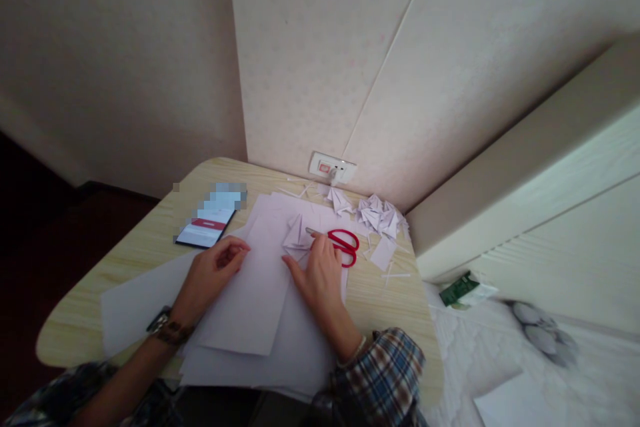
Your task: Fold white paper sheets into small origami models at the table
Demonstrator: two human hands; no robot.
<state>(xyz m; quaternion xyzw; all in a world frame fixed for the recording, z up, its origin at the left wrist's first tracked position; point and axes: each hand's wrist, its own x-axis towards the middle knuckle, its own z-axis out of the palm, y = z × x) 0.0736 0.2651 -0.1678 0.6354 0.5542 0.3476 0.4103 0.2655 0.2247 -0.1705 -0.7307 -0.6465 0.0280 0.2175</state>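
My left hand (216, 268) is above the left edge of the stacked white paper, fingers curled in toward the thumb, and nothing shows in it. Thumb and fingers apart, my right hand (323, 273) rests over the papers beside a small folded paper piece (297, 237). Scissors with red handles (345, 238) lie just beyond its fingers, which partly cover them. A blank white sheet (253, 300) lies flat between my hands, on top of other white sheets (305, 353).
A phone (207, 223) with a lit screen lies on the wooden table (120, 247), at left. More folded paper pieces (377, 213) and paper scraps (384, 252) sit at the back right. Behind is a wall socket (332, 167) with a plug.
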